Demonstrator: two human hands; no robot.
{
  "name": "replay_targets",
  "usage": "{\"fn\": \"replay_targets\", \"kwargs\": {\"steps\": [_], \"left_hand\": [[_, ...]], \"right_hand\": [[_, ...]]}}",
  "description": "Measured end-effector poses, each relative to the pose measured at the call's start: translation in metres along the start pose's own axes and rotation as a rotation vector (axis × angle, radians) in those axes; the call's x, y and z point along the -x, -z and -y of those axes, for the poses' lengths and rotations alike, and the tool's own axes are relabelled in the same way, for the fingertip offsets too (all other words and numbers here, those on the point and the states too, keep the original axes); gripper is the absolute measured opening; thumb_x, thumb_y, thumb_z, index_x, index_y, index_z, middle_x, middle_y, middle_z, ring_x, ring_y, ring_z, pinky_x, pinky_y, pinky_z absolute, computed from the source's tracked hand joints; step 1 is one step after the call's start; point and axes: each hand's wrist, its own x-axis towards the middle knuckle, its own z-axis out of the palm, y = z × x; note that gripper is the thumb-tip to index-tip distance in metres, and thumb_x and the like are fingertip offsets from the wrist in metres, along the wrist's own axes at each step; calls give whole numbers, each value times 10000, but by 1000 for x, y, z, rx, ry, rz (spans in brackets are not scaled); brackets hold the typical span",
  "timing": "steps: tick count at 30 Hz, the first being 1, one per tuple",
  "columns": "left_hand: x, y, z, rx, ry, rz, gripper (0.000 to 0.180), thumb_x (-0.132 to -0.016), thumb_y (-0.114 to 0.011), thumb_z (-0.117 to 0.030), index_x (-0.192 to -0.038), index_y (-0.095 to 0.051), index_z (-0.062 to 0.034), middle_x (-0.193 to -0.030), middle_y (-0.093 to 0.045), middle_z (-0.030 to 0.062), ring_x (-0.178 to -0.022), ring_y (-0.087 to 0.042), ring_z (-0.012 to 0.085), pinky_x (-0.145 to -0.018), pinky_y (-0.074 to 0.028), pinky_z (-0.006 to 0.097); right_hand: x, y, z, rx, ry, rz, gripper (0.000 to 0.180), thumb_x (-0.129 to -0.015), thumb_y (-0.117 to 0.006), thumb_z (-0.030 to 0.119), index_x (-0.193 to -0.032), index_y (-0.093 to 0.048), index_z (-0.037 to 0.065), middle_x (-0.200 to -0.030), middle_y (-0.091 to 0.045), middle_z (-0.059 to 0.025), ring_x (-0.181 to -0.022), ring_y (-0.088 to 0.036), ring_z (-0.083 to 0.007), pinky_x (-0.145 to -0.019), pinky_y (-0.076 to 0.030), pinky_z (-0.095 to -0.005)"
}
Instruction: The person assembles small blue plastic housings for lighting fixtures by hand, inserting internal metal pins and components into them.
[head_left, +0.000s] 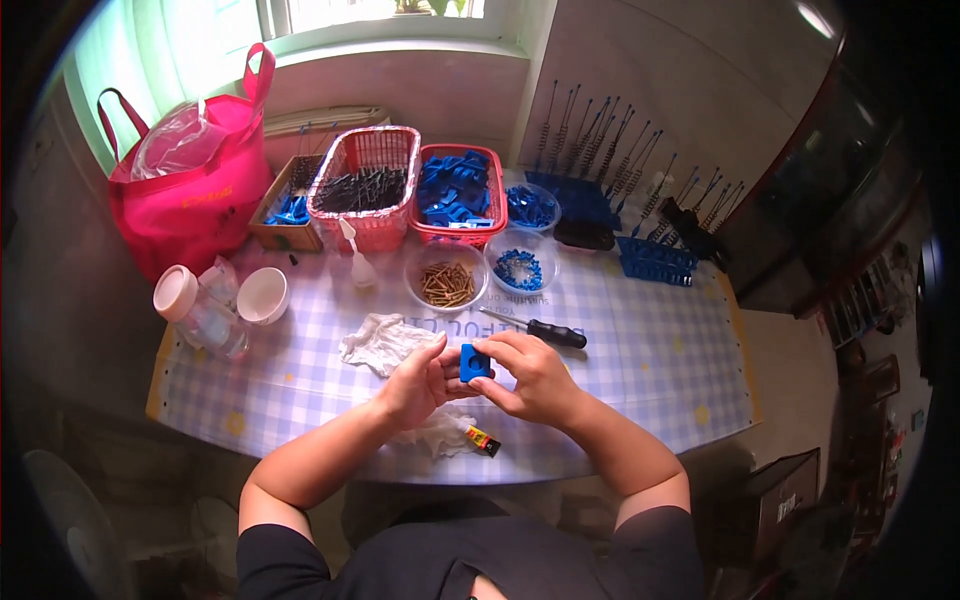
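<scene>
Over the near middle of the table, my right hand [530, 374] pinches a small blue plastic block [475, 364] between thumb and fingers. The block is rectangular, with a round dark recess in its face. My left hand [422, 382] is beside it, palm turned inward and thumb raised. Its outstretched fingers reach to the block's left side and partly behind it. Just beyond my hands lie a crumpled white cloth [385, 343] and a screwdriver [555, 333] with a black handle. Closer to me, a small yellow-and-black tube [484, 441] rests by another white cloth [438, 436].
Bowls of brass-coloured pins [447, 286] and small blue-and-silver parts [519, 270] stand ahead. Behind are baskets of black parts [362, 188] and blue pieces [460, 190]. Blue racks [655, 262] hold upright spring rods at right. A jar [205, 315], white bowl [263, 297] and pink bag [190, 205] stand left.
</scene>
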Motion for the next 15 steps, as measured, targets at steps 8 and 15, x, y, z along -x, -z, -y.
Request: {"fn": "replay_targets", "kwargs": {"steps": [8,15], "left_hand": [[-1,-1,1,2,11,-41,616,-988,-343,-517,-1292,-504,-6,-1184,-624,137,-1079,-614,233,-1027,-409,416],[-1,1,1,10,-8,-4,601,-990,-341,-513,-1285,-512,-18,-1190,-620,135,-1084,-610,231,-1020,-413,414]], "right_hand": [[0,0,0,14,5,1,399,-745,-752,164,-1093,-633,9,-999,-634,-169,-877,-633,-325,-773,-518,-381],[0,0,2,21,9,0,399,-742,-754,163,-1090,-632,9,-996,-633,-171,-875,-632,-327,-774,-517,-380]]}}
